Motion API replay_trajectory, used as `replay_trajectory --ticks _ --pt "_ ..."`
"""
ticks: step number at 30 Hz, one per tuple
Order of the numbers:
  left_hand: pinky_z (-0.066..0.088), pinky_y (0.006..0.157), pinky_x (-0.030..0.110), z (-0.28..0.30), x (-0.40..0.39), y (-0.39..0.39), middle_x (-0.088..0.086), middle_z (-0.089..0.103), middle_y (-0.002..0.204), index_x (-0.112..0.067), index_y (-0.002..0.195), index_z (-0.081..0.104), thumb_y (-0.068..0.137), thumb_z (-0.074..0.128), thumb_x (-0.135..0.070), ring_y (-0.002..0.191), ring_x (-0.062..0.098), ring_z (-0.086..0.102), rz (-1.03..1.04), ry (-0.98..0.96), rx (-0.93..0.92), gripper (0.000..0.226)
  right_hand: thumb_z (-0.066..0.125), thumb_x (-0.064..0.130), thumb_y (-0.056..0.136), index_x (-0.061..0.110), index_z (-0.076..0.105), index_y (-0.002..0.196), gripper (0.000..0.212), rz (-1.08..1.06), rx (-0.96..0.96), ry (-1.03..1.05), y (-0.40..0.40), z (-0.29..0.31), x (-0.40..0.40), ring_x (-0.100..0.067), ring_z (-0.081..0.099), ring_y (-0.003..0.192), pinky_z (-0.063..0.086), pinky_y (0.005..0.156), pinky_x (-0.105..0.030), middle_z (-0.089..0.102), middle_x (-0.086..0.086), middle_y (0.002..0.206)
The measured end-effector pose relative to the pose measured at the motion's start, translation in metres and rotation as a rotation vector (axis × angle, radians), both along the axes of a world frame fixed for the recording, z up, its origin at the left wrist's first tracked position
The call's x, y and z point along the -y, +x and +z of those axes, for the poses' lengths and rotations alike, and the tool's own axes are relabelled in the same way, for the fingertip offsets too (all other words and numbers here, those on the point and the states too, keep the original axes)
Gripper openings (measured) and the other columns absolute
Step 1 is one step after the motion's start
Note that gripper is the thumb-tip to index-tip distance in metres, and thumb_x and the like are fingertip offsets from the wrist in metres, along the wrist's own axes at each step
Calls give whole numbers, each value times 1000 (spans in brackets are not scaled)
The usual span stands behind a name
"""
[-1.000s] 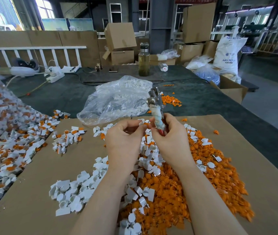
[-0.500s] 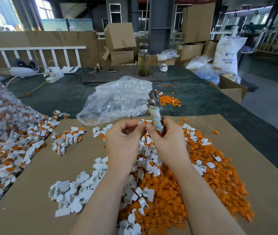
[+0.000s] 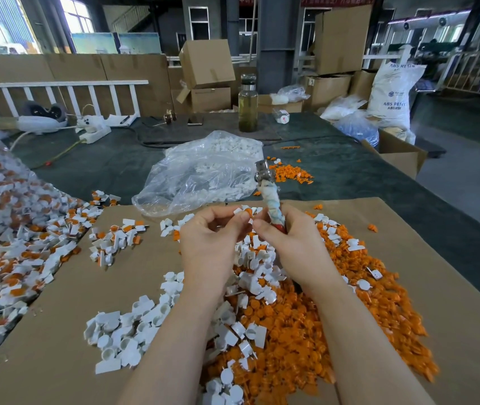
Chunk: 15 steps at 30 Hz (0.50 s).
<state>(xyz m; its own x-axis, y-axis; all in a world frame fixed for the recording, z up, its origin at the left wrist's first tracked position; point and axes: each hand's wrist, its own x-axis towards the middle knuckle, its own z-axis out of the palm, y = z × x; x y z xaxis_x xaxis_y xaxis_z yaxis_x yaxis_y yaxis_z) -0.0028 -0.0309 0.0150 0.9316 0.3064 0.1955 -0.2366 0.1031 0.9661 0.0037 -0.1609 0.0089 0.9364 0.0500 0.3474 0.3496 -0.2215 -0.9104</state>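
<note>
My left hand and my right hand meet above a heap of small plastic parts. The left fingertips pinch a small white plastic piece with an orange insert. My right hand grips a small hammer-like tool, its handle wrapped in pale tape and its metal head pointing up and away from me; the right thumb and forefinger also touch the white piece. Beneath both hands lie a pile of orange caps and a pile of white pieces on a cardboard sheet.
A mound of assembled white-and-orange pieces spills from a clear bag at the left. Another clear plastic bag of white parts lies beyond the cardboard. A glass bottle, a power strip, cardboard boxes and resin sacks stand further back.
Both hands stay together over the heap. The tool in my right hand has tilted slightly, and the white piece now shows more plainly between the fingertips.
</note>
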Motion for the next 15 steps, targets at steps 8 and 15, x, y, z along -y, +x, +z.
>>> replay_trajectory --ticks 8,15 --pt "58 62 22 3 -11 2 3 73 68 -7 84 69 84 71 3 61 14 71 -80 -300 -40 10 68 23 90 16 63 94 10 202 -213 -259 -3 3 17 -16 59 76 46 74 -36 64 -5 85" --pt "57 61 20 2 -19 6 0 73 67 -7 86 69 82 72 0 60 12 70 -87 -316 -49 8 65 33 79 17 62 93 22 292 -269 -301 -7 6 17 -11 57 68 46 64 -28 61 6 77"
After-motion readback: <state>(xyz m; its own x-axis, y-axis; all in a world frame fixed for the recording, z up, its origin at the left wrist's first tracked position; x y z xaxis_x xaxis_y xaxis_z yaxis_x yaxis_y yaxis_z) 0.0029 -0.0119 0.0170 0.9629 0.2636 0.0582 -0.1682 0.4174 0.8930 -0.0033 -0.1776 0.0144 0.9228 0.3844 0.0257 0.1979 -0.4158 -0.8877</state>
